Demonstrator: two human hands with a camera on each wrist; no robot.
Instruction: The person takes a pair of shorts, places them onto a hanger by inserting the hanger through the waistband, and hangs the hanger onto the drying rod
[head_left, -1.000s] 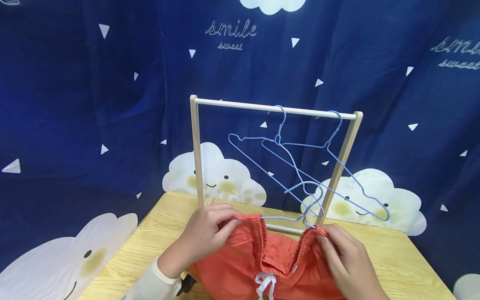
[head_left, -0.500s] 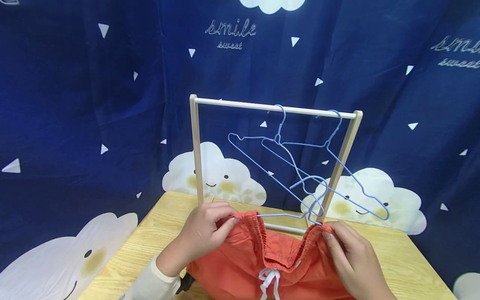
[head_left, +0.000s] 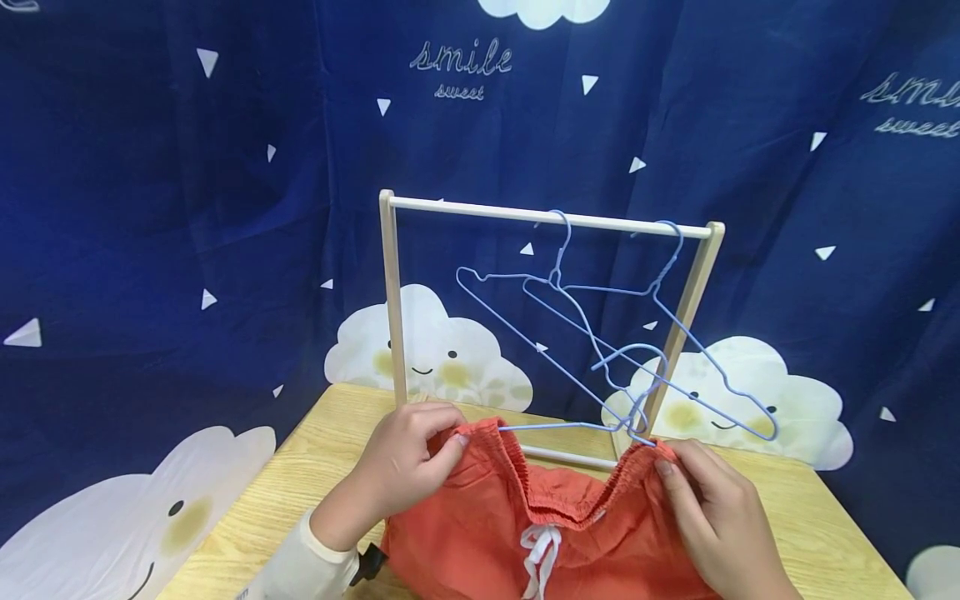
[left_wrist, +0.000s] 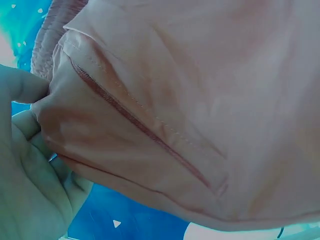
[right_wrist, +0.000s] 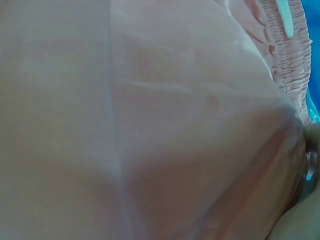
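Orange-red shorts (head_left: 465,533) with a gathered elastic waistband and a white drawstring (head_left: 540,554) are held up at the front of the table. My left hand (head_left: 408,454) pinches the waistband's left corner between thumb and fingers. At the opposite corner my right hand (head_left: 716,504) pinches the waistband the same way. A blue wire hanger (head_left: 558,426) runs across the waist opening, its two ends hidden inside the shorts and its hook upright, tilted right. In the left wrist view the left thumb (left_wrist: 25,85) presses on the cloth (left_wrist: 125,145) near a pocket seam.
Behind the shorts stands a small wooden clothes rack (head_left: 392,300) on the wooden table (head_left: 300,467). Two blue wire hangers, a left one (head_left: 502,313) and a right one (head_left: 701,342), hang from its rail (head_left: 480,207). A dark blue cloud-print curtain (head_left: 187,208) backs the table.
Both hands keep their pinch. The right hand has shifted slightly right and the left slightly left, widening the waistband. The hanger's hook has moved right and a little up.
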